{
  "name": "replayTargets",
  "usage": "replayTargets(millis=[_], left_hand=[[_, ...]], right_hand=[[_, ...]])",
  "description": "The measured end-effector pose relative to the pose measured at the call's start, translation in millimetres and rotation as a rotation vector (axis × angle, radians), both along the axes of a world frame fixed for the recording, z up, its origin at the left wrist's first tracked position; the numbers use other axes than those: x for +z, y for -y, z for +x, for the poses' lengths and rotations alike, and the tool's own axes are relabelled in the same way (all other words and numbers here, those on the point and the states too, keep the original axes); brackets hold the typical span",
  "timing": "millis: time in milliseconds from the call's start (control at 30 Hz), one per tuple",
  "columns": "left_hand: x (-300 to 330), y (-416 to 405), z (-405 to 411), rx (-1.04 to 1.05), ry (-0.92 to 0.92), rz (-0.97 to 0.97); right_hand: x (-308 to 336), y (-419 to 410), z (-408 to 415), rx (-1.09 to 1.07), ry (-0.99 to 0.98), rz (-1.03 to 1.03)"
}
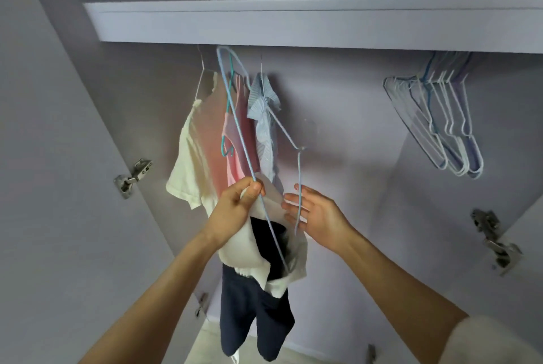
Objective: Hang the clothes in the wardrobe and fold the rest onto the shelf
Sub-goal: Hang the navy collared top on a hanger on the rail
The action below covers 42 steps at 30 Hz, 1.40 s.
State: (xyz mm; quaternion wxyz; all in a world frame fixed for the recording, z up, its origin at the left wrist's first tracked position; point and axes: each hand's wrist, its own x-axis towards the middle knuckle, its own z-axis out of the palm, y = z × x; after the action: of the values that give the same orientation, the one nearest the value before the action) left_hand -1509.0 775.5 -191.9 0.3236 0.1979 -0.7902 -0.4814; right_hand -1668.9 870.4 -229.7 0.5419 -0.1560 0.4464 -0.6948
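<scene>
Closest to me, the left hand (pixel 239 202) pinches a light blue hanger (pixel 249 158) by its wire, along with a bunch of white cloth. It holds the hanger up high, I think so the clothes can slide onto it. A white and navy garment (pixel 258 290) hangs down from that hand, partly on the hanger. The right hand (pixel 313 215) is just beside it with fingers spread loose, touching the hanger's other end. It grips nothing that I can see. My guess is it is getting ready to pull the cloth straight.

Behind the hands, three clothes already hang from the rail: a cream top (pixel 191 152), a pink top (pixel 238 140) and a striped blue shirt (pixel 264 117). They sit close together on the left side, which leaves room next to them.

Farther off to the right, a bunch of empty hangers (pixel 446 125) waits. I count about five, but they overlap, so I cannot be sure.

Above it all runs one shelf (pixel 293 26).
</scene>
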Motion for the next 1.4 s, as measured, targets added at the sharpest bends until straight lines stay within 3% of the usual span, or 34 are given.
replayTargets(millis=[67, 333, 500, 600, 800, 1000, 1267, 1400], left_hand=[[5, -2, 6, -0.052, 0.062, -0.067], [19, 6, 32, 0.005, 0.188, -0.090], [41, 9, 51, 0.033, 0.107, 0.128], [62, 9, 59, 0.019, 0.095, 0.120], [90, 13, 83, 0.000, 0.119, 0.038], [53, 44, 117, 0.276, 0.652, -0.216], [10, 67, 114, 0.516, 0.811, -0.152], [8, 72, 110, 0.627, 0.783, -0.170]], right_hand=[[17, 13, 1, -0.071, 0.087, -0.022], [36, 40, 1, -0.233, 0.110, -0.099], [18, 50, 17, -0.403, 0.097, 0.020], [3, 56, 37, -0.406, 0.046, 0.081], [-5, 70, 63, -0.400, -0.619, 0.121], [16, 70, 47, -0.502, -1.044, 0.034], [30, 80, 39, -0.573, -1.152, -0.019], [24, 78, 33, -0.523, -1.200, -0.011]])
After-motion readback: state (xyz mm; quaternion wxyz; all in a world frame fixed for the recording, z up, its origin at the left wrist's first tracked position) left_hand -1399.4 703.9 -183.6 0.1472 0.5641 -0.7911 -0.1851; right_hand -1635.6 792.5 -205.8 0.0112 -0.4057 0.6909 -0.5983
